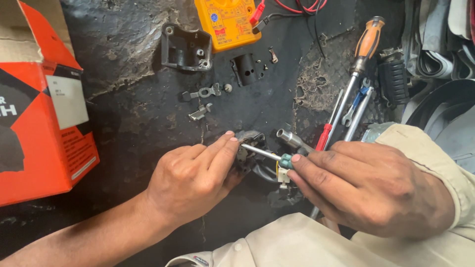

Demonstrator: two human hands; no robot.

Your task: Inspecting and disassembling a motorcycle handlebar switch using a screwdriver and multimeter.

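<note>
My left hand (195, 175) grips a small dark switch assembly (251, 148) with wires hanging from it, fingertips pressed on its top. My right hand (361, 185) holds a small screwdriver with a teal handle (285, 160); its metal shaft (260, 152) points left into the switch assembly. Both hands hover just above a worn black work surface (138, 118).
An orange cardboard box (39, 113) stands at the left. A yellow multimeter (226, 21) with red and black leads lies at the top. A black plastic housing (185, 48), a black cylinder part (246, 69) and small metal pieces (203, 94) lie nearby. An orange-handled screwdriver (363, 49), wrenches and a socket tool (292, 139) sit right.
</note>
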